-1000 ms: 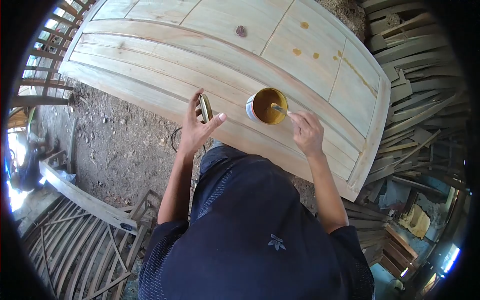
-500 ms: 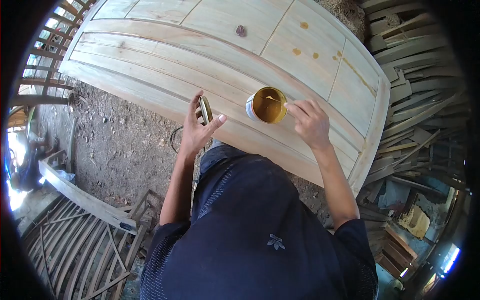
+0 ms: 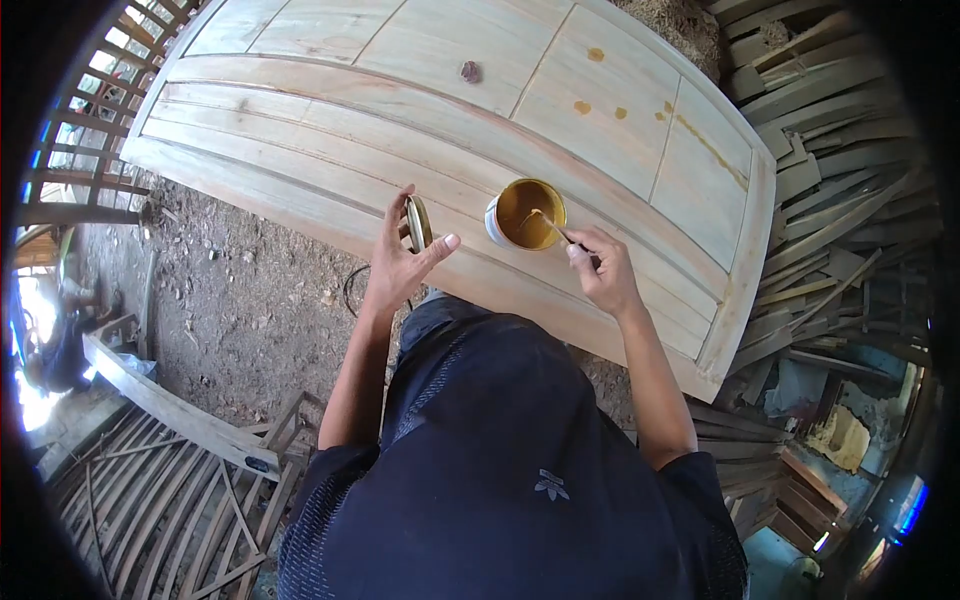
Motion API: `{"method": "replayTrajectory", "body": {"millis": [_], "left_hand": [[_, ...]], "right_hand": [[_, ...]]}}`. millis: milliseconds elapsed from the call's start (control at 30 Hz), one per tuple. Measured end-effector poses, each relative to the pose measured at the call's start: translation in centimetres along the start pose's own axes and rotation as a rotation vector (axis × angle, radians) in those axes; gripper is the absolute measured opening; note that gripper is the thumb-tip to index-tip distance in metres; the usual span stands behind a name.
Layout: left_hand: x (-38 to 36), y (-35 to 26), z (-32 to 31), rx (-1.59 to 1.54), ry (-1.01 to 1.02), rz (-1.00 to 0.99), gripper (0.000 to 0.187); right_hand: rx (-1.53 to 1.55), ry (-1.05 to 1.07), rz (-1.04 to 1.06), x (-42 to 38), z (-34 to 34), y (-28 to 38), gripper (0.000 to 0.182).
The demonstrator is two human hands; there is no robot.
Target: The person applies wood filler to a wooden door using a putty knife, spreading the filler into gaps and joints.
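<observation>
The right hand [image 3: 605,268] pinches a thin tool [image 3: 561,233] between thumb and fingertips, leaving no visible gap; the far end of the tool reaches over the rim into the can. The tool appears light and fairly stiff, best taken, as here, by the end clear of the mouth, since paste on its lower length would probably make it slippery.

The left hand [image 3: 392,272] forms a wide curve about a round lid [image 3: 419,222], which stands on edge against the fingers. The thumb extends to one side; whether it presses on the lid cannot be told. The lid is probably light, rigid metal, best held by its rim, away from any smeared face.

Between the two hands, the can [image 3: 493,225] rests on the wooden panel [image 3: 330,130], its mouth uncovered and neither hand gripping it. The yellow-brown paste [image 3: 515,212] coats its inner wall and looks thick and sticky. The can is likely stiff-walled and moderately heavy at the base; its pale outer side offers a cleaner hold than the coated rim.

Farther out, yellow-brown spots [image 3: 582,107] and a long streak [image 3: 712,152] mark the panel, and a small dark lump [image 3: 470,72] lies on its far part. Bare ground [image 3: 240,300] shows on the left, stacked wood strips [image 3: 830,200] on the right.
</observation>
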State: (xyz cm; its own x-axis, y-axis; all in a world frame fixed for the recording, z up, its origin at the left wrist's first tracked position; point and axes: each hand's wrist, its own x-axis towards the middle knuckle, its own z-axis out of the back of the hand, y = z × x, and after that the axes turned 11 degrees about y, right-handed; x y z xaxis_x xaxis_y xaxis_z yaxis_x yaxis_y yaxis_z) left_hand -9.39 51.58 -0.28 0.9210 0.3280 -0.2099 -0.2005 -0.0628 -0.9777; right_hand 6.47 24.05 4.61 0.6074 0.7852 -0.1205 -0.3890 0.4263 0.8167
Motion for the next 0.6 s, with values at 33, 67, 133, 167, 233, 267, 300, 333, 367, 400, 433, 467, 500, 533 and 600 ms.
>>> {"method": "replayTrajectory", "body": {"millis": [33, 67, 133, 167, 233, 267, 300, 333, 367, 400, 433, 467, 500, 533, 600], "left_hand": [[-0.1, 0.1, -0.1, -0.010, 0.002, 0.002, 0.111], [-0.1, 0.1, -0.1, -0.021, 0.003, 0.003, 0.111], [-0.4, -0.1, -0.2, -0.037, 0.005, 0.017, 0.111], [-0.5, -0.2, -0.2, -0.052, 0.008, 0.033, 0.112], [-0.7, 0.7, -0.1, -0.033, 0.010, 0.040, 0.108], [-0.9, 1.0, 0.0, -0.011, 0.015, 0.050, 0.105], [-1.0, 1.1, 0.1, -0.013, 0.012, 0.051, 0.105], [-1.1, 1.0, 0.2, -0.005, 0.006, 0.055, 0.105], [-1.2, 1.0, 0.3, 0.004, 0.001, 0.058, 0.105], [-1.2, 1.1, 0.3, 0.002, -0.001, 0.057, 0.105], [-1.2, 1.2, 0.4, -0.011, -0.003, 0.058, 0.105], [-1.2, 1.2, 0.4, -0.024, -0.004, 0.057, 0.106], [-1.2, 1.1, 0.4, -0.024, -0.004, 0.054, 0.106], [-1.1, 1.0, 0.4, -0.023, -0.015, 0.046, 0.109], [-1.1, 0.9, 0.4, -0.022, -0.031, 0.036, 0.112]], "right_hand": [[0.125, 0.048, -0.067, -0.1, -0.2, -0.6, 0.023], [0.124, 0.048, -0.067, -0.2, -0.1, -1.1, 0.023], [0.458, 0.201, -0.327, -0.1, 0.0, -1.2, 0.024], [0.456, 0.202, -0.325, -0.1, 0.1, -1.1, 0.024], [0.728, 0.197, -0.302, 0.1, 0.2, -0.2, 0.024], [0.725, 0.201, -0.301, 0.1, 0.1, -0.5, 0.024], [0.504, 0.150, -0.230, 0.0, 0.0, -0.7, 0.024], [0.284, 0.099, -0.158, 0.1, 0.0, -0.8, 0.025], [0.282, 0.102, -0.157, 0.1, 0.1, -0.8, 0.025], [-0.016, 0.055, -0.033, 0.5, 0.6, 0.5, 0.026], [-0.315, 0.007, 0.091, 0.9, 0.8, 1.3, 0.029], [-0.317, 0.005, 0.093, 1.0, 0.8, 0.9, 0.029], [-0.487, -0.082, 0.213, 1.1, 0.7, 0.3, 0.034], [-0.656, -0.170, 0.335, 1.3, 0.6, -0.2, 0.039], [-0.714, -0.253, 0.399, 1.3, 0.3, -0.7, 0.042]]}}
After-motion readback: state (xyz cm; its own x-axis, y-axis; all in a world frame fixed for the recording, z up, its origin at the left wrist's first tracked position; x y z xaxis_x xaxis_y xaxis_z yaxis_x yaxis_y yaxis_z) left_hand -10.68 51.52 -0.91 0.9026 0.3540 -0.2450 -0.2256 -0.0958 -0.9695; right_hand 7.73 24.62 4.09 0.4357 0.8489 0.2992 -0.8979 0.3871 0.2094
